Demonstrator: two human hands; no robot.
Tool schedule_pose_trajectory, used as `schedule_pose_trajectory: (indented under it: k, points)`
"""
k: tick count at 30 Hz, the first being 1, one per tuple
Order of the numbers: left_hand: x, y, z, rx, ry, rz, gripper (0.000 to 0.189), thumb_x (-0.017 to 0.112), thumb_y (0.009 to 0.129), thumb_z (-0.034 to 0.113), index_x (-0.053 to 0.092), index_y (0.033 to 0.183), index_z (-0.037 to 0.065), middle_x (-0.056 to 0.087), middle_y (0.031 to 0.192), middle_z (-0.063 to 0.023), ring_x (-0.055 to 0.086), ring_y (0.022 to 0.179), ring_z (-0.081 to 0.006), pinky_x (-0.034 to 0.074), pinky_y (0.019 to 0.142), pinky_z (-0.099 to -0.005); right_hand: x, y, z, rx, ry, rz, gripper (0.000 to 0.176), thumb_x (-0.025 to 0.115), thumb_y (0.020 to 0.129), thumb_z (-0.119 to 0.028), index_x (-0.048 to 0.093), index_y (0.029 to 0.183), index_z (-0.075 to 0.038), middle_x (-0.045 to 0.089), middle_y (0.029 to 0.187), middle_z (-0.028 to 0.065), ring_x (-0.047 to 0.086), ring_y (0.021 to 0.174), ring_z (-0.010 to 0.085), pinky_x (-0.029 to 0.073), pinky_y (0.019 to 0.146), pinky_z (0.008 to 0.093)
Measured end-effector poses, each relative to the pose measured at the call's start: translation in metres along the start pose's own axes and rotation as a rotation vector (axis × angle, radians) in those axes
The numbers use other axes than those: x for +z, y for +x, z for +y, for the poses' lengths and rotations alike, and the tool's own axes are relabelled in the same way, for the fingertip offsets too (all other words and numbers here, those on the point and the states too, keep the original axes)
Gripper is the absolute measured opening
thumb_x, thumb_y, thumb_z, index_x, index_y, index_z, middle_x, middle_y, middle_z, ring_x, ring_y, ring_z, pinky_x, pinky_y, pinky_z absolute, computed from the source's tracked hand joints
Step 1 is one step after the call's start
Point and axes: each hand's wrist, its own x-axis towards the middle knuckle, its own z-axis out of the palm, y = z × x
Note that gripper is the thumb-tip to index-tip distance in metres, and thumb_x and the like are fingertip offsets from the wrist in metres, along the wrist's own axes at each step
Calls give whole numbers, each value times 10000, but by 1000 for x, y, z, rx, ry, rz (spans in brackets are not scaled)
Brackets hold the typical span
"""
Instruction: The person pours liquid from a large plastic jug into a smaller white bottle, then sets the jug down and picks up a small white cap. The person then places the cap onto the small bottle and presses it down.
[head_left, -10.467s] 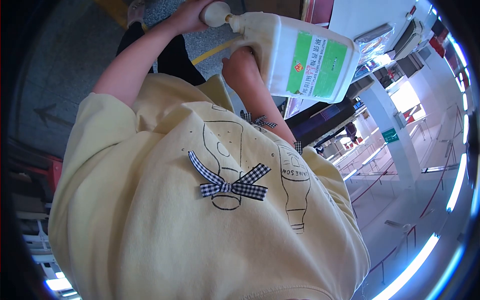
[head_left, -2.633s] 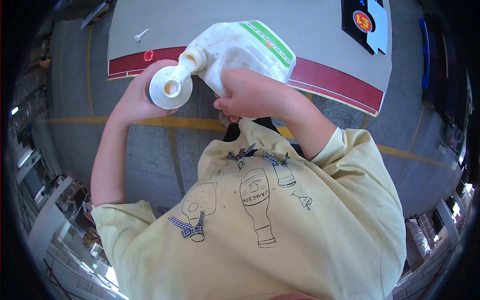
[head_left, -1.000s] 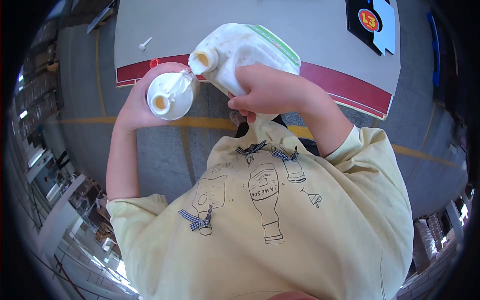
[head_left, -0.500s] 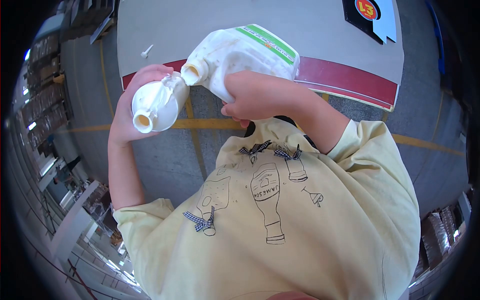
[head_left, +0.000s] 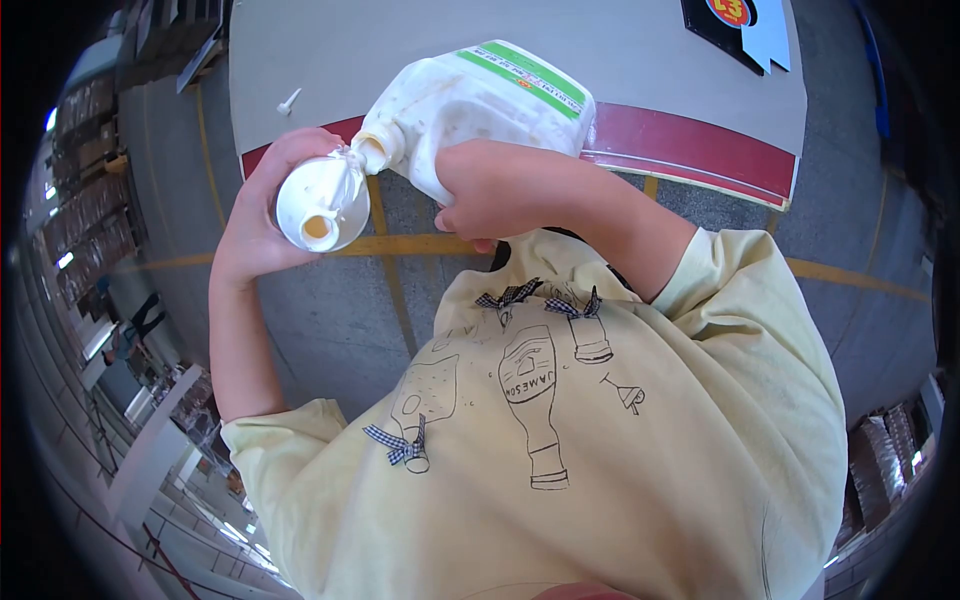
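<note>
Currently, outward from the bottle (head_left: 300, 196):
- Bottle, near the table (head_left: 690, 140): left hand (head_left: 252, 218) wrapped around it.
- Green-labelled jug (head_left: 455, 95): tilted, right hand (head_left: 485, 180) closed on its side.
- Risk: the jug's mouth sits off the bottle's opening – more tipping could spill liquid down the outside.

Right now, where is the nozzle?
In the head view, the nozzle lies on the table at left, beyond the bottle in the left hand.

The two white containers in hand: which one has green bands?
The larger jug, in the right hand; the smaller bottle, in the left hand, shows no green.
</note>
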Motion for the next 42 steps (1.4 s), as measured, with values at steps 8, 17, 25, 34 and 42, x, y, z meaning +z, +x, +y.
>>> schedule_pose_trajectory:
  k: [8, 17, 25, 34, 42]
  points:
    - [2, 6, -5, -82, -3, -54, 802, 855, 515, 114, 590, 1271, 93, 570, 1298, -67, 555, 1231, -221, 409, 1100, -377, -2, 1, 2, 3, -41, -10, 312, 593, 943, -168, 682, 722, 33, 714, 687, 102, 698, 694, 251, 544, 718, 382]
    - [-15, 20, -3, -319, -113, -230, 785, 846, 517, 116, 590, 1258, 86, 623, 1195, -6, 597, 1115, -148, 440, 1049, -328, -5, -1, -2, 12, -28, -38, 295, 600, 952, -163, 671, 761, 51, 715, 712, 113, 703, 693, 240, 547, 700, 378]
    - [-26, 32, -1, -371, -63, -360, 820, 855, 493, 131, 593, 1270, 87, 624, 1205, -6, 590, 1136, -168, 431, 1067, -347, -7, 0, 0, 27, -32, -39, 264, 600, 952, -153, 676, 804, 51, 721, 733, 121, 707, 698, 242, 547, 691, 379]
    - [-25, 36, -9, -461, -32, -375, 837, 839, 473, 102, 611, 1278, 131, 611, 1208, -17, 578, 1167, -201, 428, 1102, -400, -12, 0, 0, 29, -47, -73, 259, 601, 956, -158, 657, 846, 70, 722, 751, 122, 712, 689, 234, 549, 671, 386]
    - [-17, 37, -26, -404, 33, -338, 851, 847, 488, 66, 607, 1301, 132, 618, 1228, -23, 585, 1179, -215, 437, 1091, -392, -18, -2, -2, 67, -63, -64, 253, 594, 967, -160, 646, 860, 64, 720, 754, 111, 715, 699, 199, 550, 688, 360]
